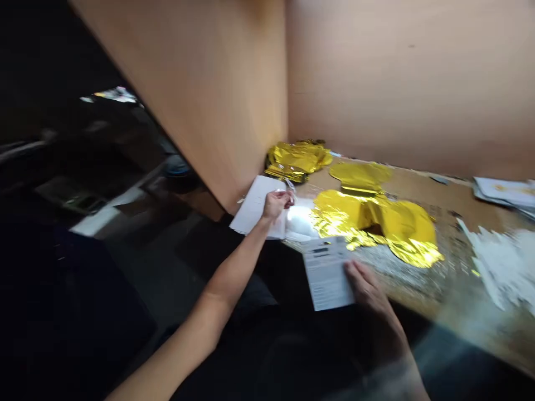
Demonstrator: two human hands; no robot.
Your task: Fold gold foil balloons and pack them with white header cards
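In the head view, the right hand (368,284) grips a gray printed card (328,275) by its right edge. The thumb lies on the front of the card. The card is in front of the near edge of the table (468,328), close to the gold foil. It has small lines of print and tips a little to one side.

The left hand (276,205) is over a pile of white paper (254,209) at the left end of the table. Its fingers are bent and close together. A thin, pale thing (290,186) is at the fingertips, but it is too blurry to tell if the hand holds it.

Just right of that hand is a bright, shiny patch. Next to it lies a big piece of gold foil (412,225). A smaller gold piece (361,174) is behind it, and a gold heap (298,157) sits in the corner. White strips (507,264) lie on the right.
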